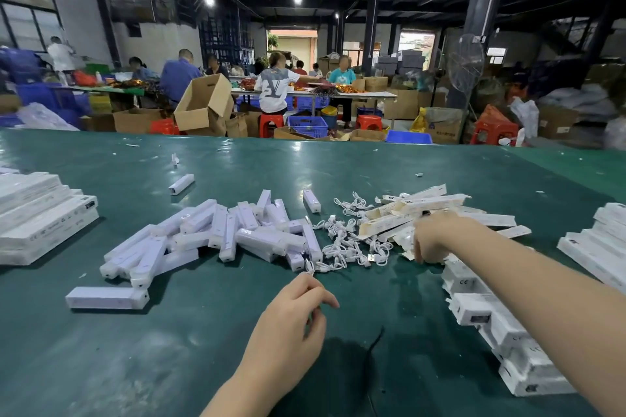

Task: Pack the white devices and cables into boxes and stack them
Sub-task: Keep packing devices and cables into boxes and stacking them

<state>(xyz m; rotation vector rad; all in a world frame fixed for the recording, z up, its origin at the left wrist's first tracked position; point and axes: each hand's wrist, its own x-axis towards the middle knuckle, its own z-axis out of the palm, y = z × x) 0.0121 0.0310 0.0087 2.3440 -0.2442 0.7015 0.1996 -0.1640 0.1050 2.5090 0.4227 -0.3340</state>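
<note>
- Much bare green table [142, 366] lies near, left of the left hand [291, 318].
- Left hand, fingers loosely curled, seems to pinch a white cable [310, 266] at the cable pile's [345, 244] near edge.
- Right hand [437, 237] reaches into flat boxes [423, 205] far right; its grip cannot be told.
- White devices [216, 234] heap centre-left.
- Packed boxes [501, 332] run under the right forearm, partly hidden.

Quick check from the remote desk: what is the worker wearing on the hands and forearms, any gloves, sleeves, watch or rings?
Nothing visible. The left hand and right hand are bare, without gloves. Both forearms are uncovered as far as the frame shows; no sleeve, watch, wristband or ring appears.
</note>
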